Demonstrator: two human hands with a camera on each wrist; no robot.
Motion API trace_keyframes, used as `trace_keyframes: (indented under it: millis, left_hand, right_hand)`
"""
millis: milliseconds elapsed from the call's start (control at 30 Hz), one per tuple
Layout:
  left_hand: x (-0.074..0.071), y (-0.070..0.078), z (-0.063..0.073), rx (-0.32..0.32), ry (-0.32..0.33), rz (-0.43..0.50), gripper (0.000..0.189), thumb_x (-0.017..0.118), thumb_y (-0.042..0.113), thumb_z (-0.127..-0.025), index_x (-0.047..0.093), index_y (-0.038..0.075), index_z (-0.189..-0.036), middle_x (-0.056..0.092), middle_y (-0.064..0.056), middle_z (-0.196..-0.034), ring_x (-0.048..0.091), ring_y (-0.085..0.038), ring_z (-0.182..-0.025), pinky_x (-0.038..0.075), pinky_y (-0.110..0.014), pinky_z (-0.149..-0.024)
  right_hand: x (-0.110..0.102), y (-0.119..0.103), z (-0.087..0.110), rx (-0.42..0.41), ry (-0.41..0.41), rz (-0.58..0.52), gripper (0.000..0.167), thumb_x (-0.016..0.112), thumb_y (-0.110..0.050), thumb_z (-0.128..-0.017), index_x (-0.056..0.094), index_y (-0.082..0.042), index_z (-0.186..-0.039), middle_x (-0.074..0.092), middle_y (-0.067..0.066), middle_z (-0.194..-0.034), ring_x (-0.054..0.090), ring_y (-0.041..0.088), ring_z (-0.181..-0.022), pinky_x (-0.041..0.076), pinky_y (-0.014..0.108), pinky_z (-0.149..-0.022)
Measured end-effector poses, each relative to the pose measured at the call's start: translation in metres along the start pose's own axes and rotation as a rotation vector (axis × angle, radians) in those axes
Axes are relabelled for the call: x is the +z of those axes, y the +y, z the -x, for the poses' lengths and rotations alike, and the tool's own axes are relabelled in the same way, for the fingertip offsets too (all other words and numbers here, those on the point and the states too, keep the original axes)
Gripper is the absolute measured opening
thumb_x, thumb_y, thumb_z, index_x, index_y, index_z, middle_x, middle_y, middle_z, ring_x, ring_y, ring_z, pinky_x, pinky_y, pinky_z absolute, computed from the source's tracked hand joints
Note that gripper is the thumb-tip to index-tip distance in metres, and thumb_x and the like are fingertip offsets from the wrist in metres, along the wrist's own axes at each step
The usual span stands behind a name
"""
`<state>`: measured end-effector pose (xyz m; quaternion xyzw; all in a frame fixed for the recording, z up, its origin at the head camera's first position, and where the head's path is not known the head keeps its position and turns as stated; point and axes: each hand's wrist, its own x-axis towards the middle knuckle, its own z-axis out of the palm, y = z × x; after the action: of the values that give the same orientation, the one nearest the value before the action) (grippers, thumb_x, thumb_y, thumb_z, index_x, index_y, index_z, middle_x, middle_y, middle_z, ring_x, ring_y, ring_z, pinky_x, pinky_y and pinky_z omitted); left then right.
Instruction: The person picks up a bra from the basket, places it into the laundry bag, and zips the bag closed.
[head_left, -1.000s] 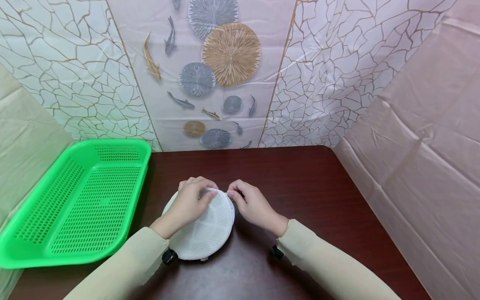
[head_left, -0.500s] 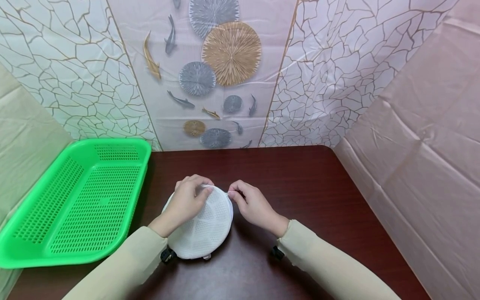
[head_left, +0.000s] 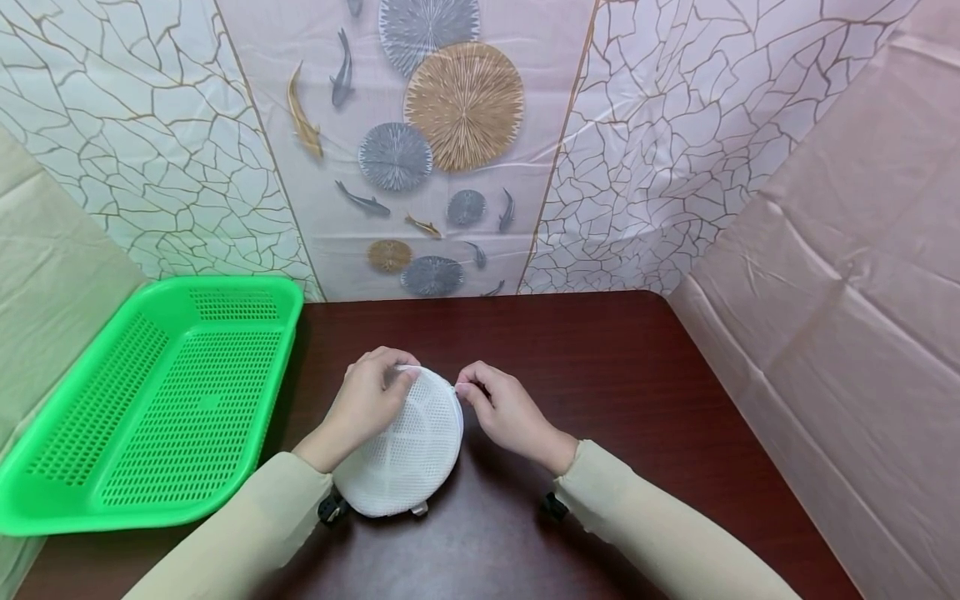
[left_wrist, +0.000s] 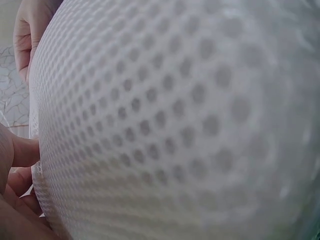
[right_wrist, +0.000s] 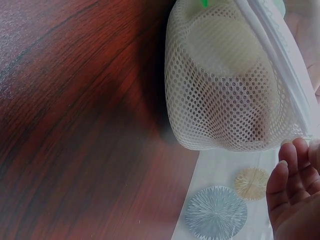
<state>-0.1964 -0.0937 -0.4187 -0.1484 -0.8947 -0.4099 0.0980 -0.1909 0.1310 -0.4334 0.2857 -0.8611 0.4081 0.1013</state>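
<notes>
A round white mesh laundry bag (head_left: pixel 408 446) stands on the table between both hands, its flat mesh top facing up. In the right wrist view a zipper (right_wrist: pixel 280 60) runs along its upper edge, and a pale rounded shape (right_wrist: pixel 222 45) shows through the mesh side. My left hand (head_left: pixel 372 392) grips the far left rim, thumb on top and fingers over the outer side. At the far right of the rim my right hand (head_left: pixel 506 408) pinches a small piece at the zipper edge, largely hidden by the fingertips. A small tab (head_left: pixel 420 508) sticks out at the bag's near side.
To the left stands a large green plastic basket (head_left: pixel 288 333) with slotted walls and floor, close to the left forearm. The dark red-brown table (head_left: pixel 600 350) ends at a patterned wall covering (head_left: pixel 630 208) behind and beige cloth (head_left: pixel 840 300) on the right.
My left hand has slid left and slightly away along the rim. The bag has turned and shifted a little left, its near tab swinging right. My right hand stays nearly in place.
</notes>
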Motion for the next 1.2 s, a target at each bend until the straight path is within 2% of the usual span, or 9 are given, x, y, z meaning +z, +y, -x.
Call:
trace_keyframes:
  millis: [267, 600, 900, 1033, 1133, 1200]
  left_hand:
    - [-0.001, -0.002, 0.000, -0.003, -0.001, 0.030, 0.009, 0.064, 0.018, -0.093, 0.068, 0.014, -0.100, 0.062, 0.000, -0.102, 0.056, -0.020, -0.095, 0.046, -0.039, -0.083]
    - [-0.004, -0.005, 0.001, -0.023, 0.032, 0.055, 0.008, 0.064, 0.015, -0.093, 0.068, 0.011, -0.099, 0.062, -0.002, -0.099, 0.054, -0.021, -0.086, 0.046, -0.037, -0.079]
    - [-0.008, -0.006, -0.002, -0.042, 0.085, 0.107, 0.009, 0.063, 0.014, -0.094, 0.067, 0.009, -0.099, 0.063, -0.004, -0.101, 0.057, -0.021, -0.095, 0.044, -0.038, -0.087]
    - [-0.010, 0.000, -0.003, -0.028, 0.108, 0.163, 0.009, 0.062, 0.015, -0.095, 0.066, 0.009, -0.100, 0.063, -0.005, -0.103, 0.057, -0.020, -0.098, 0.044, -0.037, -0.089]
    - [-0.012, 0.003, -0.003, -0.018, 0.103, 0.186, 0.009, 0.061, 0.015, -0.095, 0.065, 0.010, -0.100, 0.063, -0.005, -0.103, 0.057, -0.020, -0.098, 0.044, -0.037, -0.089]
    - [-0.012, 0.003, -0.003, -0.022, 0.079, 0.181, 0.009, 0.061, 0.014, -0.095, 0.065, 0.009, -0.101, 0.063, -0.006, -0.104, 0.057, -0.020, -0.098, 0.044, -0.038, -0.089]
  right_hand:
    - [0.001, 0.002, 0.001, 0.005, 0.004, 0.013, 0.005, 0.060, -0.014, -0.097, 0.059, -0.013, -0.092, 0.053, -0.008, -0.080, 0.052, 0.007, -0.073, 0.045, 0.026, -0.066]
    - [-0.001, 0.003, 0.002, 0.002, -0.012, 0.013, 0.006, 0.060, -0.016, -0.097, 0.061, -0.011, -0.094, 0.057, -0.006, -0.082, 0.053, 0.007, -0.074, 0.046, 0.027, -0.067]
    - [-0.011, -0.001, -0.006, -0.009, 0.009, -0.007, 0.005, 0.059, -0.012, -0.097, 0.060, -0.012, -0.092, 0.061, -0.002, -0.084, 0.058, 0.007, -0.079, 0.049, 0.027, -0.070]
    - [-0.021, -0.005, -0.014, -0.020, 0.059, -0.036, 0.005, 0.058, -0.014, -0.098, 0.061, -0.011, -0.094, 0.062, 0.000, -0.085, 0.057, 0.008, -0.079, 0.049, 0.027, -0.069]
    - [-0.024, -0.006, -0.017, -0.029, 0.097, -0.053, 0.005, 0.058, -0.014, -0.098, 0.061, -0.011, -0.095, 0.061, 0.000, -0.085, 0.055, 0.009, -0.076, 0.047, 0.029, -0.067]
    - [-0.023, -0.005, -0.016, -0.027, 0.092, -0.058, 0.004, 0.058, -0.014, -0.098, 0.061, -0.012, -0.095, 0.060, -0.001, -0.084, 0.054, 0.010, -0.076, 0.046, 0.029, -0.066]
